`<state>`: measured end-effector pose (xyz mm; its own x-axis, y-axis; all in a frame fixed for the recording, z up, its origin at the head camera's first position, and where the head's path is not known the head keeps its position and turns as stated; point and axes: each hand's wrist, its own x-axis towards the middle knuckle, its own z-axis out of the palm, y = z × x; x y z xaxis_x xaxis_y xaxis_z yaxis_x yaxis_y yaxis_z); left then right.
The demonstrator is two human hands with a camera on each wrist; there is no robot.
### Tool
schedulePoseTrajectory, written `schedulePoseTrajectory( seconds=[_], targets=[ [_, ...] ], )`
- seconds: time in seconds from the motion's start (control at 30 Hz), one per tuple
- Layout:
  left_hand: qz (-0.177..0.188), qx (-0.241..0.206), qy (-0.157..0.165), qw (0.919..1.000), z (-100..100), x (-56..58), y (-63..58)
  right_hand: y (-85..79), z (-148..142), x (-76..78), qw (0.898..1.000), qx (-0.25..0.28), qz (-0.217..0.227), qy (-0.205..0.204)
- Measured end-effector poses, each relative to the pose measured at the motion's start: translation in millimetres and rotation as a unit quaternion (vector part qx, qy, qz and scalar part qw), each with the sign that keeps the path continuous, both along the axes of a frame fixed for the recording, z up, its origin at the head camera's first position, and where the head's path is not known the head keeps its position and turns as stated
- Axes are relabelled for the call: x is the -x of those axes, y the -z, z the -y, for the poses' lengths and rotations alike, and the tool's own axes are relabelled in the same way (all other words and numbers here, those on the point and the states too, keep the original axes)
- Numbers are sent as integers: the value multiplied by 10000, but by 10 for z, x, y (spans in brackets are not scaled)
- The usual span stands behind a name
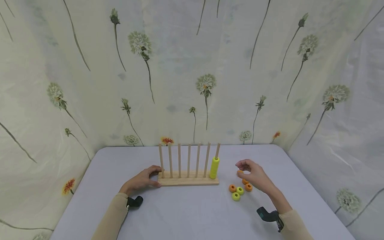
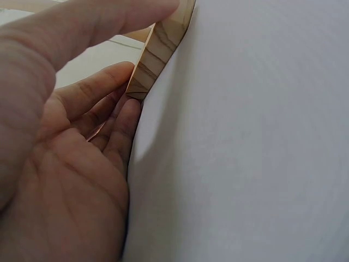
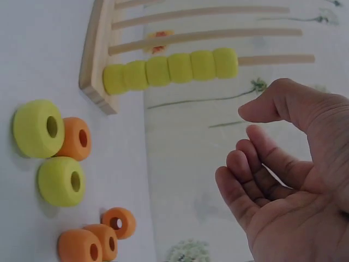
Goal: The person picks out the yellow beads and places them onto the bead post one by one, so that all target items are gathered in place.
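Note:
A wooden peg rack (image 1: pixel 189 181) with several upright pegs stands on the table. Its rightmost peg carries a stack of yellow beads (image 3: pixel 169 70), and the peg's top shows bare above them. My left hand (image 1: pixel 143 180) grips the left end of the base, thumb at the front edge and fingers behind. To the right of the rack, my right hand (image 1: pixel 255 175) hovers over loose beads, its thumb and bent fingers apart with nothing between them. Below it lie several orange beads (image 3: pixel 80 246), and two loose yellow beads (image 3: pixel 61 181) sit against another orange bead (image 3: pixel 82 138).
The white table (image 1: pixel 186 213) reaches back to a hanging cloth (image 1: pixel 180 86) printed with dandelions, which also runs along both sides. Each wrist wears a black camera mount, the left mount (image 1: pixel 135 202) and the right mount (image 1: pixel 267 215) both close above the tabletop.

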<state>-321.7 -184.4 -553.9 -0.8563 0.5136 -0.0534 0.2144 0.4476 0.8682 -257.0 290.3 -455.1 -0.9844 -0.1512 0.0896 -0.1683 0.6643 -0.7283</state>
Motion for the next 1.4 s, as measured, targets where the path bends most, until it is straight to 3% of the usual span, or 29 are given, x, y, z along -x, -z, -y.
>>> schedulePoseTrajectory(
  seconds=[0.7, 1.0, 1.4],
  targets=[
    [-29, 60, -218, 9997, -46, -56, -22, 468, -168, -203, 9991, 25, 348, 235],
    [46, -113, -199, 9997, -86, -215, -255, 514, -161, -242, 9994, -5, 307, 183],
    [44, -131, -191, 9997, -90, -204, -244, 629, -172, -186, 9985, -81, 459, 277]
  ],
)
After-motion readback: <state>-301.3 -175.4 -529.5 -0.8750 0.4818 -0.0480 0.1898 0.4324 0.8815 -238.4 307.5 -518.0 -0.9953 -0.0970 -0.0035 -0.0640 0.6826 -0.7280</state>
